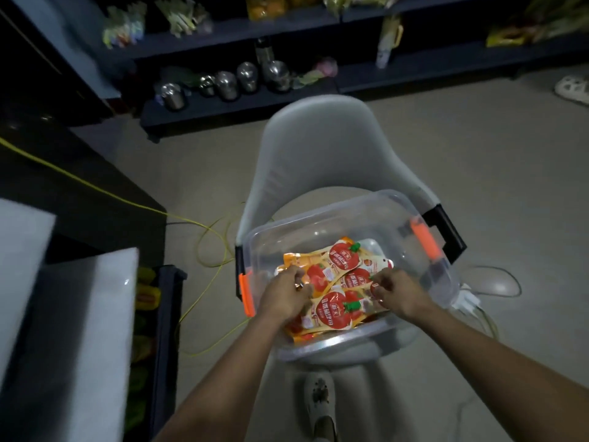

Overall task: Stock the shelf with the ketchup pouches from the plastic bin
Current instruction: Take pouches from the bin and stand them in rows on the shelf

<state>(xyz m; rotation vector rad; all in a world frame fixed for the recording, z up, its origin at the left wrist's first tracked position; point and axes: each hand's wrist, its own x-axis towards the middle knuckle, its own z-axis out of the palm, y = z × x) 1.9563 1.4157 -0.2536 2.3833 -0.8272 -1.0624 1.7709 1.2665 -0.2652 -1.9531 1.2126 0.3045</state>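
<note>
Head view: ketchup pouches are lying heaped in the plastic bin on a chair. Left hand and right hand are each pinching pouch edges with curled fingers. Pouches are likely soft, light and slick, so gripping the flat sealed edges seems best.

Grey chair — yellow cable
</note>
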